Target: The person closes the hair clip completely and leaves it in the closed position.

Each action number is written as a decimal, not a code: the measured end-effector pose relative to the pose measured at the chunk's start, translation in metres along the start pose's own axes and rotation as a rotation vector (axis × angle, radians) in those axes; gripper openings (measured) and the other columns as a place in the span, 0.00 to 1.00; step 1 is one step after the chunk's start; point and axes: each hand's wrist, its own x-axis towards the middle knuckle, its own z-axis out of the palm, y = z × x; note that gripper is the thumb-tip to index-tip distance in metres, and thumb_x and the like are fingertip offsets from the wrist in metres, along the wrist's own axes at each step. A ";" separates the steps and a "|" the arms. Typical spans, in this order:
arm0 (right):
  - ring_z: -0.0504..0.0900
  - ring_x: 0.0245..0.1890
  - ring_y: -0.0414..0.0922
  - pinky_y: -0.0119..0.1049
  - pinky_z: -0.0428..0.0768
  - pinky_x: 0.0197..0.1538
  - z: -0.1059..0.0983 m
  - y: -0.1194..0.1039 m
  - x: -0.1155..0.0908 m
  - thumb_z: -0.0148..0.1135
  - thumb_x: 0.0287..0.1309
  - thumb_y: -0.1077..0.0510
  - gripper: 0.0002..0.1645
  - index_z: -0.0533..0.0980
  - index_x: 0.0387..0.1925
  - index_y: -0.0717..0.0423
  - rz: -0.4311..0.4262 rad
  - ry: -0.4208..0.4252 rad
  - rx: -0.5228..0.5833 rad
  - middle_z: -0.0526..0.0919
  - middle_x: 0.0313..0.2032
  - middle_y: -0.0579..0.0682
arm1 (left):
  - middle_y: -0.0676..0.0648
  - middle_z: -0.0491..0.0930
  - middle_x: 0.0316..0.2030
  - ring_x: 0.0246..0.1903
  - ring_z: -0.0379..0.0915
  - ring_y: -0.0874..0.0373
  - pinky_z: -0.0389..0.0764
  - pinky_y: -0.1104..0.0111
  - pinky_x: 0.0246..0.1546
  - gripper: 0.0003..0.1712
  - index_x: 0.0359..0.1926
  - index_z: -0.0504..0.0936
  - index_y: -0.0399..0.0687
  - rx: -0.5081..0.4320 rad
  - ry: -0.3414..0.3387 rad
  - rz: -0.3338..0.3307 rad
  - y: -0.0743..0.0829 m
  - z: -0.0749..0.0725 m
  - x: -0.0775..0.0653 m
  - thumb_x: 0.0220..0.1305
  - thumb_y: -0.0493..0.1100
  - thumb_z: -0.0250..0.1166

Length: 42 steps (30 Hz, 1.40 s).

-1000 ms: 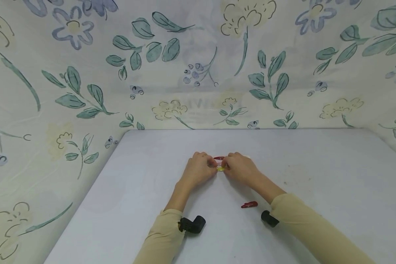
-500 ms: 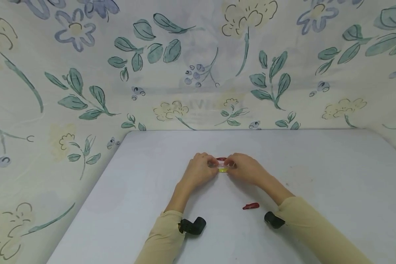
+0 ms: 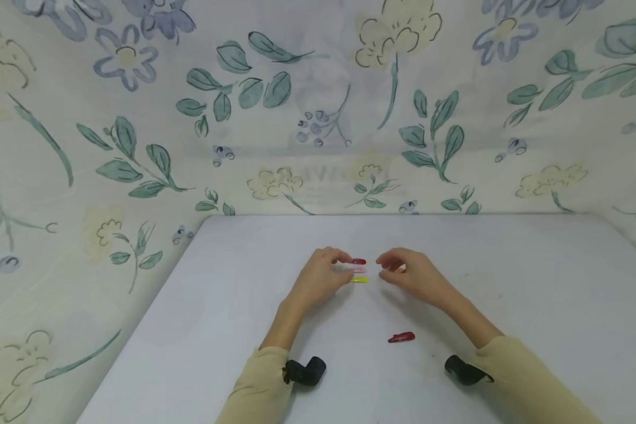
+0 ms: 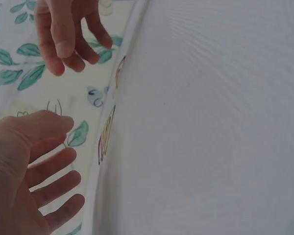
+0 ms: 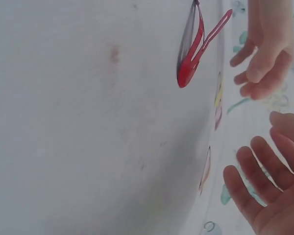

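Three snap hair clips lie in a short stack of rows at the middle of the table: a red clip (image 3: 358, 261), a pink clip (image 3: 358, 270) and a yellow clip (image 3: 360, 280). My left hand (image 3: 320, 275) is at their left ends, partly covering them in the head view; its fingers and thumb are spread and grip nothing. To their right, my right hand (image 3: 417, 275) hovers with relaxed fingers and holds nothing. A pale orange clip (image 5: 206, 170) lies near it, mostly hidden by that hand in the head view. Closer to me lies another red clip (image 3: 401, 337), opened out.
The white table (image 3: 535, 330) ends at a back edge against a flower-printed cloth (image 3: 318, 106). Black wrist cameras, one on the left sleeve (image 3: 304, 372) and one on the right, sit low over the table. Small faint specks mark its right side.
My right hand has let go of the clips and moved to the right. My left hand's fingers have parted, and the red, pink and yellow clips now show between the hands.
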 end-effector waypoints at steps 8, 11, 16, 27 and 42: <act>0.80 0.45 0.47 0.40 0.82 0.49 -0.013 0.010 -0.019 0.66 0.61 0.58 0.18 0.79 0.52 0.59 0.012 0.038 0.103 0.84 0.43 0.50 | 0.48 0.79 0.53 0.56 0.70 0.52 0.74 0.55 0.56 0.22 0.56 0.80 0.49 -0.086 -0.015 0.074 0.011 -0.002 -0.004 0.62 0.49 0.68; 0.80 0.46 0.47 0.40 0.82 0.50 -0.018 0.013 -0.026 0.66 0.61 0.58 0.18 0.78 0.51 0.58 0.003 0.030 0.117 0.84 0.45 0.53 | 0.49 0.78 0.55 0.56 0.70 0.53 0.73 0.55 0.57 0.24 0.58 0.78 0.49 -0.126 -0.039 0.097 0.016 -0.003 -0.007 0.61 0.48 0.68; 0.80 0.47 0.47 0.44 0.82 0.52 -0.022 0.016 -0.038 0.66 0.61 0.58 0.18 0.78 0.51 0.58 -0.001 0.008 0.108 0.83 0.47 0.54 | 0.47 0.77 0.55 0.55 0.71 0.51 0.74 0.54 0.57 0.25 0.58 0.77 0.47 -0.165 -0.070 0.139 0.020 -0.002 -0.016 0.60 0.46 0.68; 0.81 0.51 0.47 0.50 0.78 0.56 -0.024 0.022 -0.064 0.68 0.59 0.54 0.17 0.80 0.49 0.55 -0.070 -0.062 0.037 0.85 0.47 0.47 | 0.47 0.79 0.53 0.54 0.71 0.51 0.74 0.56 0.57 0.23 0.56 0.79 0.46 -0.245 -0.202 0.187 0.018 0.005 -0.029 0.59 0.44 0.68; 0.79 0.47 0.41 0.38 0.76 0.53 -0.011 0.025 -0.094 0.72 0.54 0.58 0.16 0.80 0.45 0.46 -0.198 -0.050 -0.025 0.83 0.43 0.37 | 0.52 0.80 0.47 0.51 0.73 0.52 0.75 0.63 0.55 0.19 0.49 0.83 0.45 -0.279 -0.241 0.271 0.032 0.028 -0.052 0.55 0.42 0.71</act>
